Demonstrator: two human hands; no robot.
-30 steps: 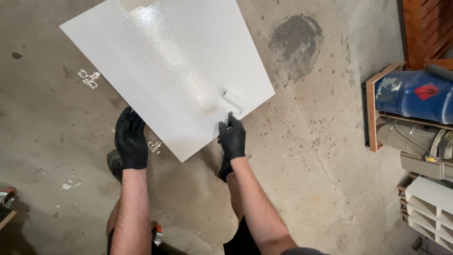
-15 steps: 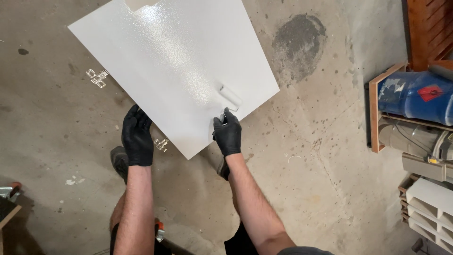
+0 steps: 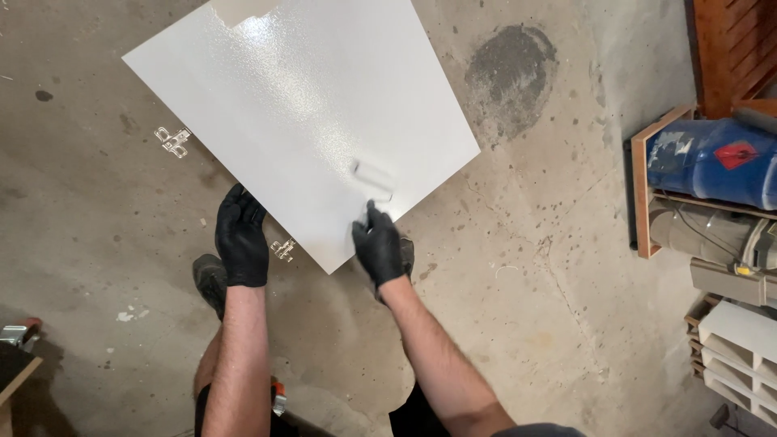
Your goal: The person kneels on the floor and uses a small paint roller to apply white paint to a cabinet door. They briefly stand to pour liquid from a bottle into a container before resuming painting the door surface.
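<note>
A large white panel point(image 3: 307, 121), glossy with wet paint, lies tilted above the concrete floor. My right hand point(image 3: 379, 247), in a black glove, grips the handle of a small white paint roller point(image 3: 374, 179) whose sleeve rests on the panel near its lower right edge. My left hand point(image 3: 241, 243), also gloved in black, hangs beside the panel's lower left edge with fingers loosely curled, holding nothing. My shoes show under both hands.
Two metal hinges point(image 3: 173, 141) point(image 3: 282, 249) lie on the floor by the panel. A blue drum point(image 3: 712, 162) sits on a wooden shelf at right, with white blocks point(image 3: 740, 344) below. A dark stain point(image 3: 510, 69) marks the concrete.
The roller has moved up and right along the panel's lower edge with my right hand. My left hand has drifted slightly right, staying off the panel.
</note>
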